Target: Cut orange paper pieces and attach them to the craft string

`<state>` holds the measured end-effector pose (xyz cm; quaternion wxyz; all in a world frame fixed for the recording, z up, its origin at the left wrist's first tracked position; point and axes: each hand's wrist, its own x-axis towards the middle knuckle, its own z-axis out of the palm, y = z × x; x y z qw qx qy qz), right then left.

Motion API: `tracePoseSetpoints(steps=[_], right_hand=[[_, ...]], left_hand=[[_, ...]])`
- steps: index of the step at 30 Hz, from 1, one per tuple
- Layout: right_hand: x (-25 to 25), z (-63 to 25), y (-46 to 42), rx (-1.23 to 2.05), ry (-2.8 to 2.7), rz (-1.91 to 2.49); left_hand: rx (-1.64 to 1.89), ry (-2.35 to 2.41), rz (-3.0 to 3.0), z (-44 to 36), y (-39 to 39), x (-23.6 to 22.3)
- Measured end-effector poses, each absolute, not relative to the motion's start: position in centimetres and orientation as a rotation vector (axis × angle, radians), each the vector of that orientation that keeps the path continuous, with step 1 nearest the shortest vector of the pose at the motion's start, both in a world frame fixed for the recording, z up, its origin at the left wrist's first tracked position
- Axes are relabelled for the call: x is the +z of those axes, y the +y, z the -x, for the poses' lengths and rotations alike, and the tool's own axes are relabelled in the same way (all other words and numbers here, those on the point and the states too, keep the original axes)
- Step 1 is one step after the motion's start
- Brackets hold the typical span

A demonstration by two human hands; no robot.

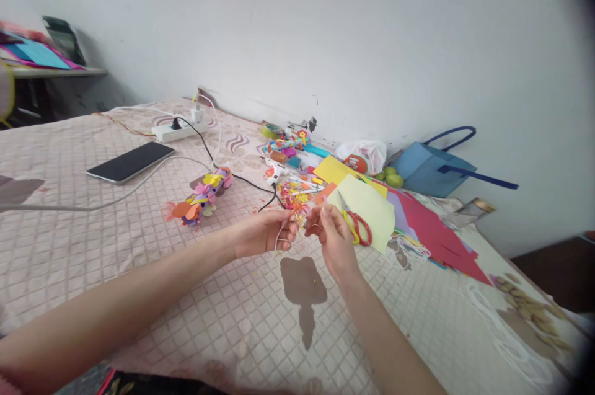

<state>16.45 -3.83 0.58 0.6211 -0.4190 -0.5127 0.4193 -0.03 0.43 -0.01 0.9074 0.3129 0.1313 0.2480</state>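
Note:
My left hand is closed in a pinch on a thin white string, whose loose end hangs down by the fingers. A small bit of orange shows at its fingertips. Close beside it, my right hand has its thumb and fingers pressed together; what lies between them is too small to make out. Both hands are above the table, fingertips almost meeting. Just right of my right hand, scissors with red and yellow handles rest on a pale yellow paper sheet. Left of the hands lies a tube covered in colourful paper flowers.
A dark-screened tablet and a white power strip with cables lie to the left. Behind the hands are paper scraps and a glue gun. Red paper, white cord and a blue bag are at right.

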Motion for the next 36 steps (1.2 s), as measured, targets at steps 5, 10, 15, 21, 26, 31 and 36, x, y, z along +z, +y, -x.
tracePoseSetpoints(steps=[5,10,15,21,26,31,36], right_hand=[[0.3,-16.4,-3.8,0.884,-1.247,0.948],[0.2,-15.9,-4.0,0.891,-1.310,0.889],[0.2,-15.3,-4.3,1.005,-1.275,0.862],[0.6,-14.8,-4.7,1.103,-1.180,0.848],[0.6,-14.7,-4.7,1.124,-1.173,0.813],[0.3,-14.7,-4.5,1.083,-1.114,0.841],[-0.2,-14.9,-4.2,1.054,-1.036,0.878]], left_hand=[[0.454,0.288,-0.630,-0.1,0.4,0.0],[0.445,0.336,-0.631,-0.3,0.2,-0.1],[0.410,0.355,-0.684,-0.5,0.1,-0.5],[0.406,0.367,-0.692,-0.6,-0.1,-0.7],[0.411,0.372,-0.665,-0.7,0.0,-0.9],[0.474,0.401,-0.723,-0.9,-0.2,-0.8],[0.727,0.446,-0.945,-1.0,-0.7,-0.6]])
